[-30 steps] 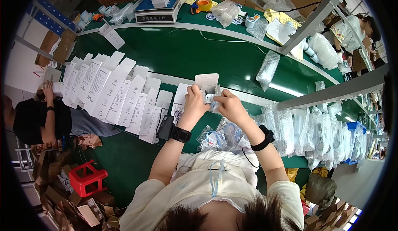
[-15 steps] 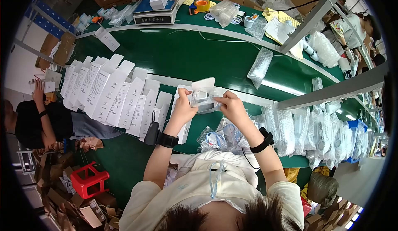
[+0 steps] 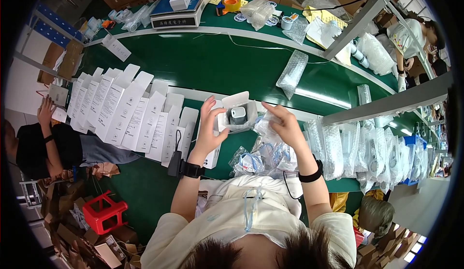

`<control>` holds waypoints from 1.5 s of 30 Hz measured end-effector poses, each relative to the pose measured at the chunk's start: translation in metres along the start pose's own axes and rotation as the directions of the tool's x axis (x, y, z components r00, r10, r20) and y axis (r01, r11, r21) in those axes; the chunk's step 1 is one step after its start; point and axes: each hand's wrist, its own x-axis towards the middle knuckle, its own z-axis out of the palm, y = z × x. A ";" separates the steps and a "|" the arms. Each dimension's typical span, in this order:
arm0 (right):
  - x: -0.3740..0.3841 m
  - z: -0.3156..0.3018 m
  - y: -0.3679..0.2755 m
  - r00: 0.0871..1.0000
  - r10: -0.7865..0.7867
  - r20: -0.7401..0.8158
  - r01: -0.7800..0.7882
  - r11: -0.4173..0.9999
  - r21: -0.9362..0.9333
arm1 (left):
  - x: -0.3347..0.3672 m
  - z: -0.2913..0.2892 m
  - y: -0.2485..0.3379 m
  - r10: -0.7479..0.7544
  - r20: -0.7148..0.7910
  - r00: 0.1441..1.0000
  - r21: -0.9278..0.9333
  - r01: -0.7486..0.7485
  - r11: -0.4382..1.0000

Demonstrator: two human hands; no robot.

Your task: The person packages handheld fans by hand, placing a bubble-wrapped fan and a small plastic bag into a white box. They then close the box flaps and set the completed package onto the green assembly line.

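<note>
A white carton (image 3: 247, 124) with its lid flap raised stands open between my hands. Inside it sits a small white device with a dark lower part (image 3: 238, 114). My left hand (image 3: 210, 130) is open at the carton's left side, thumb and fingers apart. To the right, my right hand (image 3: 286, 124) has its index finger stretched out and its other fingers loosely bent. Clear plastic film (image 3: 264, 124) lies right by its fingertips; no firm grip on it shows. Nearer to me is a pile of clear bags with bluish-white cables (image 3: 252, 163).
Rows of open white cartons (image 3: 116, 107) stand at left. Bubble-wrap sleeves (image 3: 333, 148) line the right, with another sleeve (image 3: 293, 73) beyond my hands. A scale (image 3: 176, 17) and orange tape (image 3: 231, 3) sit on the back shelf. A metal post (image 3: 386, 102) crosses at right. Co-workers are nearby.
My hands have let go and moved apart, the left to the left and the right to the right. The carton's inside and the device now show, where hands and clear plastic covered them.
</note>
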 end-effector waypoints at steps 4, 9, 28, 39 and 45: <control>-0.001 0.000 -0.024 0.987 0.043 -0.155 0.010 0.946 0.324 | 0.009 0.007 0.007 -0.031 0.166 0.986 0.243 -0.011 0.970; 0.001 0.060 -0.008 0.883 -0.255 -0.394 0.364 0.902 0.231 | 0.027 0.012 0.004 -0.431 0.164 0.887 0.047 0.429 0.902; 0.024 0.053 0.043 0.920 -0.346 -0.183 0.342 0.938 -0.055 | 0.032 0.037 -0.017 -0.451 0.037 0.892 -0.479 0.411 0.776; 0.098 -0.063 0.030 0.896 -0.317 -0.311 0.206 0.917 -0.341 | 0.009 -0.003 -0.087 -0.380 -0.077 0.922 0.132 0.387 0.912; 0.125 -0.003 0.120 0.933 -0.095 -0.346 -0.089 0.873 -0.480 | -0.001 0.022 -0.088 -0.370 0.094 0.924 0.271 0.334 0.903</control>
